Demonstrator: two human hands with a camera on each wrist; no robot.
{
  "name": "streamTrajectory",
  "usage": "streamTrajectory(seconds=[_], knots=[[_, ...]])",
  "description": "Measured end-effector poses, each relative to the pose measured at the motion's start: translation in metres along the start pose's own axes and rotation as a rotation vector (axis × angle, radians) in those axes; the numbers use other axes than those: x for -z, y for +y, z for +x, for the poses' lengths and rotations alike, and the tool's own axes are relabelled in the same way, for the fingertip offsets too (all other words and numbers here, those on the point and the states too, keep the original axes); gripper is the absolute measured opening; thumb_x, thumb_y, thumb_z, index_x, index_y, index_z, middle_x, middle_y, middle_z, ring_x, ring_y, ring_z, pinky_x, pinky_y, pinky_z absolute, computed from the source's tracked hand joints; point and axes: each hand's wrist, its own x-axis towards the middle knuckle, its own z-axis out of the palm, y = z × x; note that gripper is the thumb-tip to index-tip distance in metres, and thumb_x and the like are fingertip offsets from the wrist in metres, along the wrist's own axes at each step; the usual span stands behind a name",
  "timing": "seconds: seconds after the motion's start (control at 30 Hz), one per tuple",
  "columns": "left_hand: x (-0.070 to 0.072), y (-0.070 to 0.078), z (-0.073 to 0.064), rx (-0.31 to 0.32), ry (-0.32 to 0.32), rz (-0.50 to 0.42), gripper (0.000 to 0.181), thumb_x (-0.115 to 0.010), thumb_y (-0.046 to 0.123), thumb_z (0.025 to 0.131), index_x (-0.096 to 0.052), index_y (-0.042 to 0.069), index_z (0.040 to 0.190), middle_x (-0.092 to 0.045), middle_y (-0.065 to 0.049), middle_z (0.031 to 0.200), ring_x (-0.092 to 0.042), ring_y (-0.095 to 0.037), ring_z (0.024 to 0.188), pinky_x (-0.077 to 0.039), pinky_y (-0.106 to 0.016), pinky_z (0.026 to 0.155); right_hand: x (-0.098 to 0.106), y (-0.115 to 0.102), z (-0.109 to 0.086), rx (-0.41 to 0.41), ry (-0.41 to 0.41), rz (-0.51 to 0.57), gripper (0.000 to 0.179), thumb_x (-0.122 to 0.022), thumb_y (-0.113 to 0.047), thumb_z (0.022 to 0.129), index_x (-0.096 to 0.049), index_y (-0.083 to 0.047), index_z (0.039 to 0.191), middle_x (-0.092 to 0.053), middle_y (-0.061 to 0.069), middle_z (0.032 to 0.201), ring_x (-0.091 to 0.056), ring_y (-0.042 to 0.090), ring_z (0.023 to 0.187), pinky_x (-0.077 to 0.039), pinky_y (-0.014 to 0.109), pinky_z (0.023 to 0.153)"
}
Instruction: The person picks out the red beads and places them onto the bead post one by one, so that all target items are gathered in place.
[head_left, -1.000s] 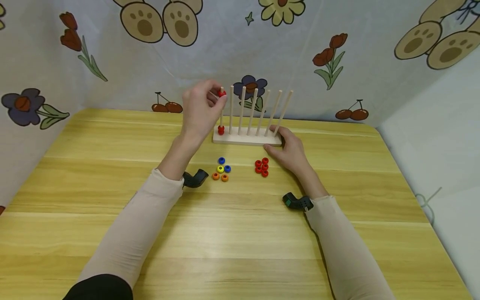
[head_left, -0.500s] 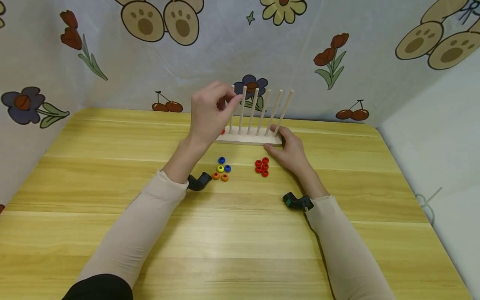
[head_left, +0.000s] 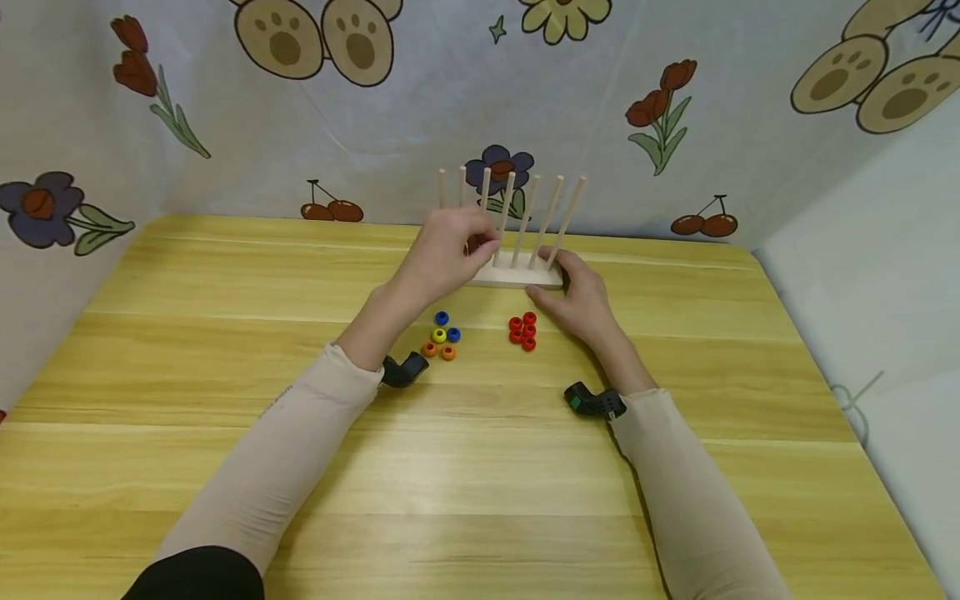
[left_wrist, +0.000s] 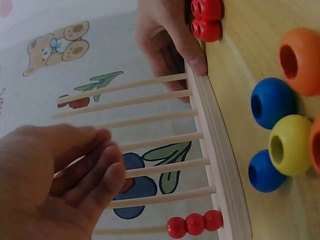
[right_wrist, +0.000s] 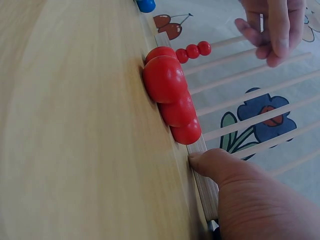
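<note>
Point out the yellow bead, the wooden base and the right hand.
Yellow bead (left_wrist: 294,144), left wrist view: its rounded side.
Wooden base (left_wrist: 217,145), left wrist view: its long side.
Right hand (head_left: 576,296), head view: back of the hand.

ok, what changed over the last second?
The left hand let go of the red bead it held at the top of the leftmost peg, which now carries three at its bottom. The hand shifted right and down, with nothing visible in it. Unchanged: right hand gripping the rack, loose beads on the table.
</note>
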Motion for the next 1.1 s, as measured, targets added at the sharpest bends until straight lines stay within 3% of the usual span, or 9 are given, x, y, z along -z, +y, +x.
streamTrajectory(seconds=[0.27,0.43,0.53,0.63,0.93,1.1], knots=[[-0.017,-0.010,-0.006,0.065,-0.406,-0.083,0.013,-0.071,0.014,0.101,-0.080,0.006,0.096,-0.074,-0.003,0.086,-0.065,-0.018,0.078,-0.053,-0.031,0.075,-0.007,0.003,-0.007,-0.011,-0.009,0.023,0.059,-0.081,-0.022,0.093,-0.059,-0.007,0.146,-0.062,0.017,0.147,-0.056,0.035,0.139,-0.043,0.051,0.117],[-0.029,-0.015,-0.010,0.082,-0.546,-0.098,0.009,-0.073,0.015,0.100,-0.078,0.010,0.096,-0.075,-0.001,0.090,-0.067,-0.017,0.084,-0.055,-0.032,0.080,-0.008,0.002,-0.011,-0.027,-0.004,0.030,0.059,-0.081,-0.022,0.093,-0.059,-0.008,0.146,-0.061,0.017,0.147,-0.056,0.035,0.139,-0.043,0.050,0.117],[-0.033,-0.018,-0.012,0.106,-0.582,-0.098,0.008,-0.074,0.017,0.100,-0.077,0.012,0.095,-0.075,0.000,0.089,-0.066,-0.017,0.083,-0.054,-0.032,0.080,-0.007,0.001,-0.011,-0.028,-0.008,0.028,0.060,-0.081,-0.022,0.094,-0.058,-0.008,0.147,-0.061,0.017,0.147,-0.056,0.035,0.139,-0.043,0.050,0.116],[-0.037,-0.021,-0.012,0.113,-0.574,-0.092,0.008,-0.075,0.017,0.099,-0.077,0.013,0.093,-0.074,0.001,0.086,-0.064,-0.016,0.082,-0.052,-0.031,0.078,-0.006,0.000,-0.009,-0.028,-0.006,0.025,0.060,-0.081,-0.022,0.094,-0.058,-0.008,0.147,-0.061,0.017,0.147,-0.057,0.035,0.138,-0.044,0.051,0.115],[-0.046,-0.018,-0.010,0.045,-0.550,-0.151,0.004,-0.077,0.013,0.096,-0.078,0.009,0.097,-0.075,-0.001,0.091,-0.066,-0.016,0.083,-0.054,-0.028,0.079,-0.002,0.002,-0.002,-0.005,-0.006,0.003,0.059,-0.080,-0.024,0.095,-0.058,-0.009,0.148,-0.061,0.016,0.148,-0.056,0.035,0.139,-0.043,0.052,0.115],[-0.053,-0.012,-0.011,0.046,-0.551,-0.187,0.008,-0.079,0.010,0.094,-0.078,0.009,0.102,-0.075,-0.001,0.096,-0.067,-0.015,0.083,-0.054,-0.027,0.079,-0.001,0.002,0.000,0.009,-0.011,0.005,0.058,-0.079,-0.023,0.095,-0.058,-0.009,0.148,-0.060,0.016,0.149,-0.056,0.035,0.139,-0.044,0.053,0.114]])
